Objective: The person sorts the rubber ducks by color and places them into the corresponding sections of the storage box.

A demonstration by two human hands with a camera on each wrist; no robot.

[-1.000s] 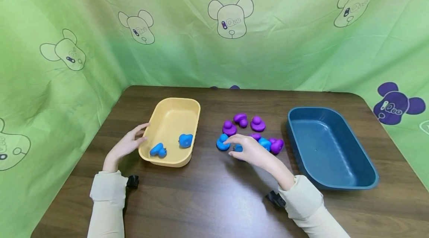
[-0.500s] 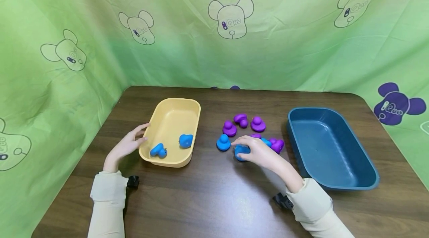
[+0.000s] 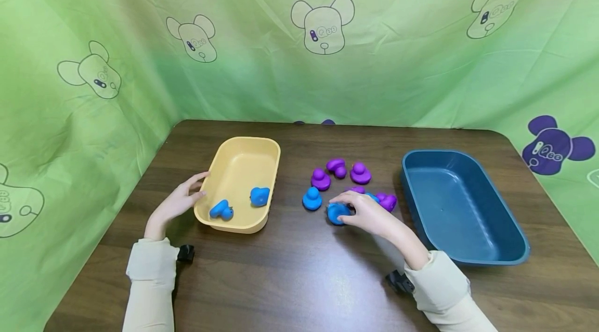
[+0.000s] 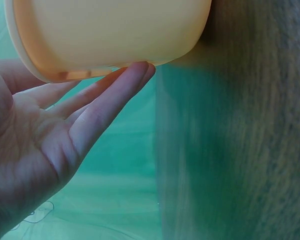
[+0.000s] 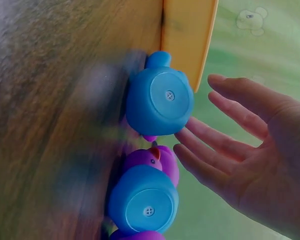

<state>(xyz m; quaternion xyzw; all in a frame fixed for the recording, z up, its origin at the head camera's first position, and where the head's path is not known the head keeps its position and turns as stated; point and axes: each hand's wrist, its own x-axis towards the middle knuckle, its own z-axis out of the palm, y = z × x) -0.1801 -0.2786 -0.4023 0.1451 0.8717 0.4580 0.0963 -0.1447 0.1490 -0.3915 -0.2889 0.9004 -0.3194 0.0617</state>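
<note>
Straight fingers of my left hand [image 3: 175, 204] touch the left side of a yellow tray [image 3: 241, 153]; in the left wrist view the fingertips [image 4: 140, 70] meet its outer wall. My right hand [image 3: 362, 212] is spread around a blue rubber duck [image 3: 337, 212] on the table. In the right wrist view this blue duck [image 5: 160, 107] lies tipped, its round base facing the camera, with the thumb and fingers apart, not closed around it. Beside it sits another blue duck [image 3: 312, 199]. A further blue duck [image 5: 145, 200] lies close by, partly hidden behind my right hand in the head view.
Several purple ducks [image 3: 336, 167] lie behind and right of the right hand. Two blue ducks [image 3: 259, 196] rest inside the yellow tray. A deep blue bin [image 3: 491, 261] stands at the right of the wooden table [image 3: 262, 290]. Green printed cloth [image 3: 262, 82] hangs behind.
My right hand has shifted right and slightly toward me, uncovering more of the two blue ducks by its fingertips. The left hand and the tray stay put.
</note>
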